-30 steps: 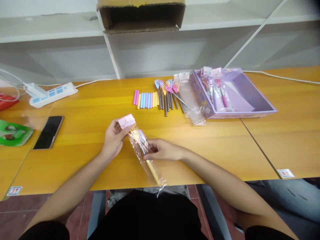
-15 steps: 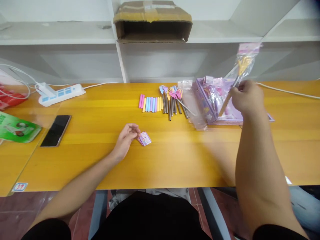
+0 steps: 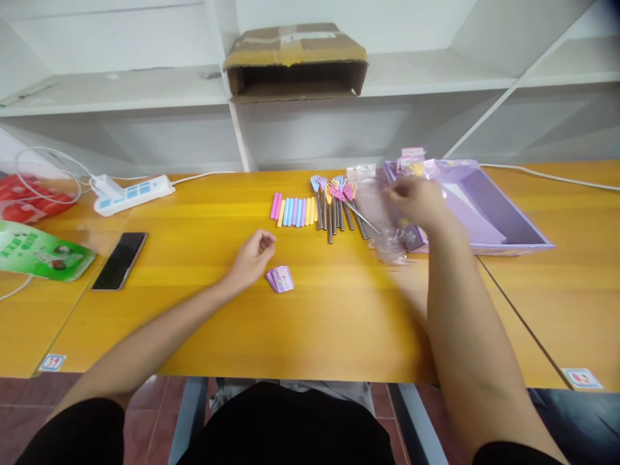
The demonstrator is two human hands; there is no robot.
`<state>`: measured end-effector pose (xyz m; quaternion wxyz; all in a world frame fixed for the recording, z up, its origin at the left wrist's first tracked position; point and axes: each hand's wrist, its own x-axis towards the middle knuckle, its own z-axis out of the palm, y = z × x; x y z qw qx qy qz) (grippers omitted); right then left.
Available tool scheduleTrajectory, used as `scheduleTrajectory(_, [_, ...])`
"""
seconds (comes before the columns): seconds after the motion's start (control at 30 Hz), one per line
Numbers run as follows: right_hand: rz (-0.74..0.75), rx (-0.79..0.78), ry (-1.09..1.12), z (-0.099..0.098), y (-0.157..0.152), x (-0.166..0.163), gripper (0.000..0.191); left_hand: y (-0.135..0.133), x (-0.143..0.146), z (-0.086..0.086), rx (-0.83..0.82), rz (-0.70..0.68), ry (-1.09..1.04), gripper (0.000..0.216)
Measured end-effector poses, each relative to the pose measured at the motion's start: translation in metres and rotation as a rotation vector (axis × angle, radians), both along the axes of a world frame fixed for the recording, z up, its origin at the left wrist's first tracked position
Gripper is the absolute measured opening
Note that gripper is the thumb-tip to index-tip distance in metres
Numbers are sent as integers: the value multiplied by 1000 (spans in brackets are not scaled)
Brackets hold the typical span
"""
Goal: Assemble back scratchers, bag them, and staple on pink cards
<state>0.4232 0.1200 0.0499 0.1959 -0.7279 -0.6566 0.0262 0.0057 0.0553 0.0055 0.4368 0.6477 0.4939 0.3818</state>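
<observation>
My left hand [image 3: 252, 259], fingers curled in, hovers just behind a small stack of pink-and-purple printed cards [image 3: 281, 279]; nothing shows in it. My right hand [image 3: 417, 201] is blurred at the left end of a purple box [image 3: 513, 213], above clear plastic bags [image 3: 387, 244]; its fingers are partly hidden. A bagged yellow-ended piece [image 3: 415, 168] with a pink header shows behind that hand. Several telescopic back scratchers [image 3: 334, 210] with coloured hand-shaped heads lie in a bunch. Beside them is a row of pink, yellow, blue and purple tubes [image 3: 294, 212].
A black phone [image 3: 119, 261], a green packet [image 3: 46, 252], a red package [image 3: 36, 197] and a white power strip [image 3: 135, 195] lie at left. An open cardboard box [image 3: 296, 61] rests on the shelf above. A white cable [image 3: 552, 177] runs along the back right.
My right hand has moved left from over the purple box, and the bagged back scratcher no longer stands up from it. My left hand has lifted off the cards. The view has shifted slightly.
</observation>
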Motion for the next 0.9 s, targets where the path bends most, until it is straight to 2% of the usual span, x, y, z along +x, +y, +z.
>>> scheduleTrajectory(0.07, [111, -93, 7, -8, 6, -21, 19, 42, 3, 8, 221, 61, 211, 12])
scheduleTrajectory(0.1, [137, -122, -26, -12, 8, -30, 22, 64, 6, 11, 260, 95, 311, 12])
scheduleTrajectory(0.17, [122, -174, -112, -22, 10, -42, 25, 103, 10, 11, 229, 134, 484, 12])
scheduleTrajectory(0.23, [69, -216, -171, -31, 9, -46, 28, 131, 15, 6, 176, 131, 540, 20])
scheduleTrajectory(0.37, [74, -214, -148, -42, 6, -43, 26, 151, 18, -4, 111, 133, 607, 25])
scheduleTrajectory(0.47, [105, -201, -132, -39, 5, -40, 22, 151, 16, -2, 83, 113, 651, 28])
scheduleTrajectory(0.6, [102, -100, -12, -17, -1, -45, 22, 139, 7, 12, 66, 95, 708, 21])
scheduleTrajectory(0.73, [145, 93, 451, 2, -27, -66, 22, 101, -10, 26, 68, 39, 733, 4])
scheduleTrajectory(0.83, [245, 56, 902, 0, -56, -94, 29, 56, -21, 30, 119, -72, 706, 5])
scheduleTrajectory(0.9, [314, -19, 1176, -7, -75, -115, 33, 24, -25, 30, 205, -224, 606, 3])
